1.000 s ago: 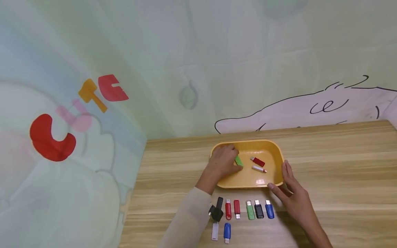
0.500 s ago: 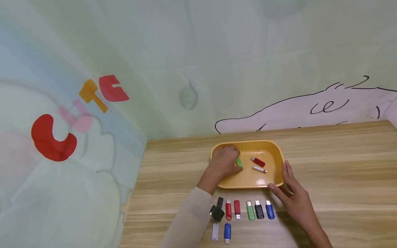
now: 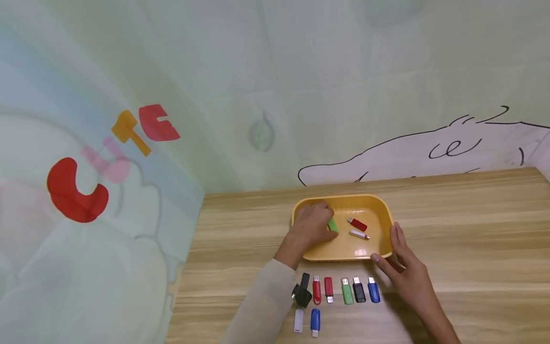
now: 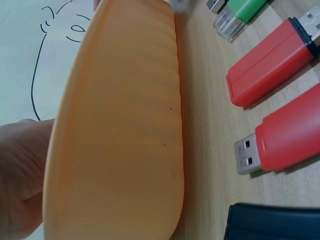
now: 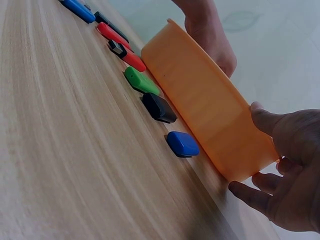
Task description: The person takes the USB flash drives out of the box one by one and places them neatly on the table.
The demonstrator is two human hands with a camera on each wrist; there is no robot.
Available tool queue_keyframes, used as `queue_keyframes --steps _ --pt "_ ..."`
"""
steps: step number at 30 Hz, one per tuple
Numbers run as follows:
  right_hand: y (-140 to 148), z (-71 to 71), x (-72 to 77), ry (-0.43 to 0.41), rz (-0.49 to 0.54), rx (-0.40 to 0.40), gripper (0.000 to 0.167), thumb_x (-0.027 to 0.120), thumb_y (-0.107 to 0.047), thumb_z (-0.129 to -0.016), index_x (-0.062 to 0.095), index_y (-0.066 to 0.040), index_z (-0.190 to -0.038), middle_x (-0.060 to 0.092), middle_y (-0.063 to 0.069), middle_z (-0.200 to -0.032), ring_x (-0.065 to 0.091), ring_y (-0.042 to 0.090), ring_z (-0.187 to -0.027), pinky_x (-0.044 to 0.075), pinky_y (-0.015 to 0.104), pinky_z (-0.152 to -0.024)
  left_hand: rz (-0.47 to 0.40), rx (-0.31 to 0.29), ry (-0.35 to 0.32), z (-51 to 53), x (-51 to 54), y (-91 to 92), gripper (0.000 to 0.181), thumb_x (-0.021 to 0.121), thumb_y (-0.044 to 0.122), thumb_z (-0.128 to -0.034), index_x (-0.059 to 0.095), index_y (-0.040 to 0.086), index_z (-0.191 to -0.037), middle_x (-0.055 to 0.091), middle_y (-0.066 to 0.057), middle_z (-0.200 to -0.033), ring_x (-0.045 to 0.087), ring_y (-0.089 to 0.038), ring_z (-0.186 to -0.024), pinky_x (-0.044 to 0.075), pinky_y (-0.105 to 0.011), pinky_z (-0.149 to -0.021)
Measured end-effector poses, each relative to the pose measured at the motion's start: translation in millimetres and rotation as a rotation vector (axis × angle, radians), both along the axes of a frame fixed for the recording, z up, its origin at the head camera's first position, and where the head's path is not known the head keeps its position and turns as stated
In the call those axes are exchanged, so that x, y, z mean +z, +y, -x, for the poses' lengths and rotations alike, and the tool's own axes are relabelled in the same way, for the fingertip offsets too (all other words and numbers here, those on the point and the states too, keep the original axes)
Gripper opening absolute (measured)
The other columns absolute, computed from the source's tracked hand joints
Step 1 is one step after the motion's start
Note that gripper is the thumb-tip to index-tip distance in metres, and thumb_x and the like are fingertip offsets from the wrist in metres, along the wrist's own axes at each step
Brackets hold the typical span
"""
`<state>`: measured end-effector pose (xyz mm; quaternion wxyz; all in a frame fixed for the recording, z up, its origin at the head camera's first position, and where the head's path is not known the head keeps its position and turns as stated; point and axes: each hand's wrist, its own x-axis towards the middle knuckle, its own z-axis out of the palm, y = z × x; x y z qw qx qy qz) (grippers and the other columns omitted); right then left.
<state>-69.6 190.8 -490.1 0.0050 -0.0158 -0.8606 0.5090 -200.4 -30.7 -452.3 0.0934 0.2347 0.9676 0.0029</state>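
Note:
A yellow plastic tray (image 3: 343, 251) stands on the wooden table. My left hand (image 3: 310, 224) reaches into its left part and pinches a green USB stick (image 3: 333, 225) between thumb and fingers; part of the stick is hidden. To the right of it, a red USB stick (image 3: 357, 224) and a white one (image 3: 358, 234) lie on the tray floor. My right hand (image 3: 406, 270) holds the tray's near right corner, thumb at the near rim and fingers along the right side. In the right wrist view, the right hand's fingertips (image 5: 240, 191) are low by the outer wall.
In front of the tray, USB sticks lie in a row: black (image 3: 302, 290), red (image 3: 316, 290), another red (image 3: 328, 289), green (image 3: 346, 291), black (image 3: 358, 290) and blue (image 3: 374, 290). Nearer are a grey-white stick (image 3: 298, 320) and a blue one (image 3: 315, 321). A printed curtain (image 3: 266, 95) hangs behind.
My left hand and the green USB stick have shifted very slightly to the right. The right hand, the tray and the other sticks stay in place.

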Motion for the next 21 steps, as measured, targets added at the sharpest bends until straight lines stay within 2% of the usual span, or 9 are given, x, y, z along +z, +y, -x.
queue_keyframes --steps 4,8,13,21 --pt "-1 0.3 0.0 -0.002 -0.005 0.0 0.088 0.076 -0.031 -0.099 0.022 -0.011 -0.166 0.009 0.009 -0.178 0.024 0.045 -0.159 0.047 0.028 -0.097 -0.015 0.002 0.002 -1.4 2.5 -1.0 0.042 0.084 0.05 -0.0896 0.077 0.017 -0.113 0.063 0.006 -0.103 0.053 -0.01 -0.086 0.047 -0.025 -0.077" --pt "-1 1.3 0.9 -0.006 -0.002 -0.001 0.088 0.076 -0.031 -0.1 0.022 -0.011 -0.166 0.009 0.009 -0.178 0.024 0.044 -0.159 0.047 0.029 -0.097 -0.023 0.001 0.016 -3.2 8.8 -1.7 0.045 0.085 0.05 -0.0889 0.077 0.017 -0.118 0.064 0.006 -0.104 0.053 -0.009 -0.087 0.05 -0.025 -0.082" --pt "-2 2.1 1.8 -0.025 -0.002 -0.006 0.089 0.075 -0.032 -0.1 0.02 -0.014 -0.167 0.008 0.007 -0.179 0.025 0.046 -0.159 0.047 0.036 -0.097 -0.013 -0.009 0.03 -7.3 17.9 -1.6 0.048 0.085 0.051 -0.0875 0.077 0.017 -0.12 0.066 0.006 -0.105 0.054 -0.01 -0.088 0.051 -0.025 -0.082" --pt "-1 0.2 0.1 -0.017 0.003 0.002 0.088 0.075 -0.031 -0.1 0.02 -0.012 -0.166 0.008 0.008 -0.179 0.024 0.045 -0.158 0.047 0.029 -0.096 -0.012 -0.013 0.041 -15.8 23.7 -6.5 0.051 0.085 0.053 -0.0868 0.076 0.018 -0.123 0.067 0.005 -0.114 0.056 -0.01 -0.092 0.052 -0.026 -0.086"
